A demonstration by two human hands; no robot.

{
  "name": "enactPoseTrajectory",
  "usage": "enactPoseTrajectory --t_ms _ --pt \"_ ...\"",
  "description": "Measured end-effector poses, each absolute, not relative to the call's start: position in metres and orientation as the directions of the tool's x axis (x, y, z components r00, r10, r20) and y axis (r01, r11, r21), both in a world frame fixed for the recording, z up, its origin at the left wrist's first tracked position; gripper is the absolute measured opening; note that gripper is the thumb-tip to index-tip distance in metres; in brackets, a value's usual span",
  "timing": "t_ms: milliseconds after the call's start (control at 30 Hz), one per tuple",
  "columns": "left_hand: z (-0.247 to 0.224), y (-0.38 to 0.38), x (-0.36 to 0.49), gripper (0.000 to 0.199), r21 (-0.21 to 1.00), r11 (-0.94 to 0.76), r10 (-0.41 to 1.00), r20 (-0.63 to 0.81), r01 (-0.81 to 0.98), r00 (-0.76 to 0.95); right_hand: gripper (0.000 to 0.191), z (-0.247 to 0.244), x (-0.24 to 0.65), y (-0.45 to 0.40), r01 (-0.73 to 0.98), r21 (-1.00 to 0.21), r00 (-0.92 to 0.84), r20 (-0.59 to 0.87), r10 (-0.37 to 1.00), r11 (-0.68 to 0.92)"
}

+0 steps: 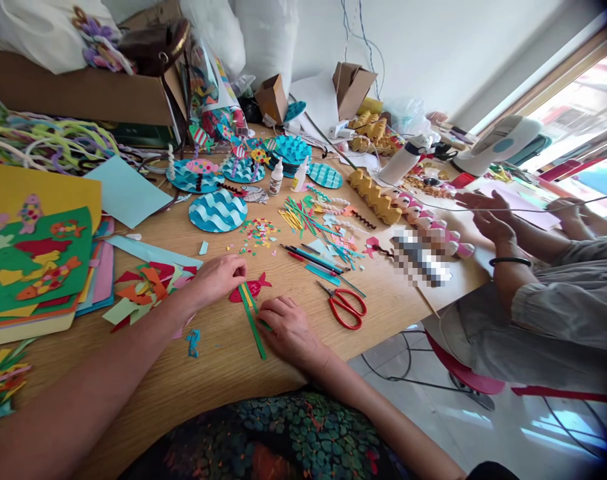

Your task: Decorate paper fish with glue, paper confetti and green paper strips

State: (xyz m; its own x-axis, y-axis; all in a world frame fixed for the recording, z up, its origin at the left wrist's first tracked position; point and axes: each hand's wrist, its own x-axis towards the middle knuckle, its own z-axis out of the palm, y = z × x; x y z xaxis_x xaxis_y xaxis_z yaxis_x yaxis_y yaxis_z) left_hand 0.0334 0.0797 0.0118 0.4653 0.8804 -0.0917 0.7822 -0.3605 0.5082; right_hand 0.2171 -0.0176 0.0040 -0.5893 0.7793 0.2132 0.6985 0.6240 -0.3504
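My left hand (222, 277) has its fingertips pinched at the upper end of narrow green and yellow paper strips (254, 328). Beneath these strips lies a red paper fish (253, 288), partly covered by the hand. My right hand (291, 328) rests on the table just right of the strips, fingers curled, with a bit of green strip showing at its fingertips. Red-handled scissors (347, 310) lie open to the right of it. Colored pencils (316, 259) are beyond both hands. A small blue paper scrap (193, 343) sits near my left forearm.
Paper scraps (146, 290) and stacked colored sheets (58, 267) lie left. Blue wavy discs (217, 212), glue bottles (276, 179) and paper confetti (260, 231) are farther back. At right, another person's hands (488, 213) are raised over the table near a white bottle (406, 160).
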Motion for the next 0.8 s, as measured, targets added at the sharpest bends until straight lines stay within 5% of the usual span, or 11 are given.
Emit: enactPoseTrajectory --t_ms 200,333,667,800 --pt "0.007 0.083 0.031 0.006 0.507 -0.378 0.871 -0.089 0.774 0.483 0.023 0.036 0.231 -0.025 0.605 -0.513 -0.645 0.132 0.753 0.609" --pt "0.008 0.082 0.033 0.007 0.500 -0.379 0.870 -0.094 0.778 0.485 0.023 0.053 0.236 -0.012 0.614 -0.669 -0.524 0.052 0.850 0.419" --pt "0.029 0.072 0.026 0.016 0.507 -0.418 0.872 -0.008 0.754 0.489 0.023 0.040 0.231 0.023 0.630 -0.773 -0.432 -0.269 0.860 0.075" --pt "0.034 0.044 0.021 0.020 0.437 -0.557 0.809 0.093 0.706 0.580 0.025 0.048 0.229 0.032 0.618 -0.786 -0.403 -0.310 0.861 0.006"
